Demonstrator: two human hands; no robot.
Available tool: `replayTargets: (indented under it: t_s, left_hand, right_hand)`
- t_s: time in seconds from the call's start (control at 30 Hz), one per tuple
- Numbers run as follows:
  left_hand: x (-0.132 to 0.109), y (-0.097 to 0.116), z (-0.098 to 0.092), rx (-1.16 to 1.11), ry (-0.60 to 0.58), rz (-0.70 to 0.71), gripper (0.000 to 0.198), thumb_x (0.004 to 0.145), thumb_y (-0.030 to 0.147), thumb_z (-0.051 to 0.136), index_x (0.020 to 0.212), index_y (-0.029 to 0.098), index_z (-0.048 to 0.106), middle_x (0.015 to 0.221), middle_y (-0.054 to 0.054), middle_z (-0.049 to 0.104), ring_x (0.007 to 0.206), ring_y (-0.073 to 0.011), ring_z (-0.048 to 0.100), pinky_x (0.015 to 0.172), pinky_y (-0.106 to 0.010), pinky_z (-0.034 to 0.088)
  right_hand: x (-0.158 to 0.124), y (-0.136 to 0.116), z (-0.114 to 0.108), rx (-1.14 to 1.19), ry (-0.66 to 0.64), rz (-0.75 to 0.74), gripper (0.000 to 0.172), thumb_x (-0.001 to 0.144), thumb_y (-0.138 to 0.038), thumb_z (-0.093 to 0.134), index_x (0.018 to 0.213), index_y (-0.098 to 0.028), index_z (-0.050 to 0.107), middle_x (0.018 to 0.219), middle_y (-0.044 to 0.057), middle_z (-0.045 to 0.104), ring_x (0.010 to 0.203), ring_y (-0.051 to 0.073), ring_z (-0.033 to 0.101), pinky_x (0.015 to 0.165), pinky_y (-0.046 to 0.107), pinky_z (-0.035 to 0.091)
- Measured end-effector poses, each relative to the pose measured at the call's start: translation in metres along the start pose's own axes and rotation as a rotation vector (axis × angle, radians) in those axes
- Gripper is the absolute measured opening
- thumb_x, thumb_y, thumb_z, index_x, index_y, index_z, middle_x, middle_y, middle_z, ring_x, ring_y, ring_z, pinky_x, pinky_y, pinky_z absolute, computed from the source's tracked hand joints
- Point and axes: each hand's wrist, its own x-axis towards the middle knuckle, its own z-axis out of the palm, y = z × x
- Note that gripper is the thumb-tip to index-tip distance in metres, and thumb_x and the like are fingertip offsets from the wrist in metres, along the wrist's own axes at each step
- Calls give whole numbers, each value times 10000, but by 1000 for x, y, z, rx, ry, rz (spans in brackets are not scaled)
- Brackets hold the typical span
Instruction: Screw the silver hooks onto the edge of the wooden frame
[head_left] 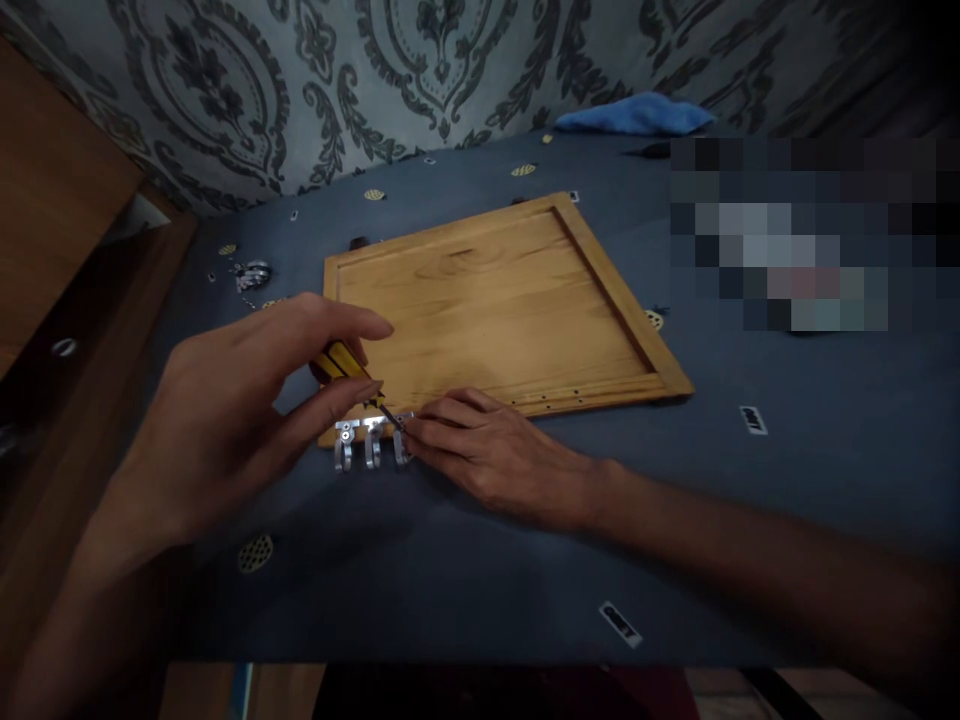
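Note:
A flat wooden panel [510,300] with a raised frame lies on a dark blue cloth. A metal hook bracket [367,440] with three hooks sits at its near left corner. My left hand [232,420] grips a screwdriver [349,370] with a yellow and black handle, its tip pointing down at the bracket's right end. My right hand [487,450] lies on the cloth beside the bracket, fingertips pinched close at the screwdriver tip; what they hold is too small to make out.
A blue cloth bundle [637,115] lies at the far edge by the patterned wall. Shiny metal parts [251,275] sit left of the panel. A wooden furniture piece [60,230] stands at the left. A blurred-out patch covers the right.

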Motion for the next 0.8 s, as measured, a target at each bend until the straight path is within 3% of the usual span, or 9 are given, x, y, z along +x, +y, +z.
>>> replayTargets:
  t_s: [0.13,0.37,0.57,0.8]
  left_hand:
    - [-1,-3,-2,-15,-21,-79,275,973,387,606,1223,273,622,1092,33,744,869,-163,722,661,-258,530]
    - [0,-3,1,44,-105,38,261,1009,342,539,1236,216,565,1006,5,734,754,-141,703,630,-243,524]
    - [-1,-6,-6,-28,-206,93,273,1024,290,476,1285,221,517,1067,-14,700,864,-138,707,671,-217,540]
    - [0,-8,-8,-51,-246,73,272,1010,274,458,1273,222,501,1080,-28,686,931,-163,712,706,-236,560]
  right_hand:
    - [0,1,1,4,22,-5,305,1066,-155,415,1181,-66,682,1164,93,728,1022,233,578,894,383,464]
    - [0,1,1,-7,9,1,331,1077,-161,380,1193,-77,678,1178,94,725,1039,229,582,890,388,481]
    - [0,0,0,-8,-1,12,331,1076,-156,378,1232,-110,666,1173,97,721,1062,219,587,915,397,496]
    - [0,1,-1,4,1,21,317,1070,-161,395,1230,-103,664,1186,105,720,1073,231,590,907,402,503]
